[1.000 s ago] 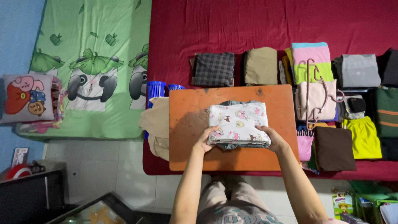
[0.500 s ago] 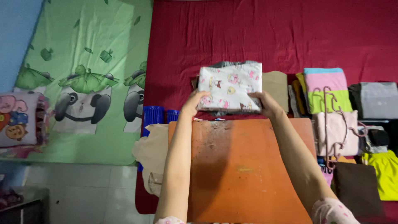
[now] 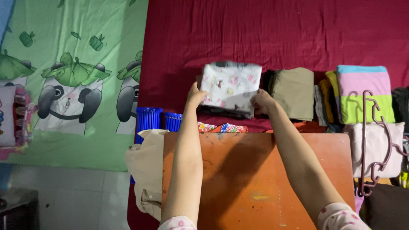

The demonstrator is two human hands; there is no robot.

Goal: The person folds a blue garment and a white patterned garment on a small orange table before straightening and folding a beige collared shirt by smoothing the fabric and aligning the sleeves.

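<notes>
Two blue baskets (image 3: 158, 121) stand left of the orange board (image 3: 255, 179), a beige garment (image 3: 147, 170) hanging off its edge. Beyond the board, the left hand (image 3: 195, 96) and right hand (image 3: 260, 101) clasp a folded white patterned cloth (image 3: 230, 87) over the red bedspread (image 3: 272, 34). Rightward lie an olive folded garment (image 3: 294, 93), a striped pink-and-green stack (image 3: 362, 91) and a mauve hanger (image 3: 370, 140)

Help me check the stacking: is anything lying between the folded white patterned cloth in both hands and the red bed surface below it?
Yes. A dark folded garment lies directly under the white patterned cloth, held by the left hand and right hand.
</notes>
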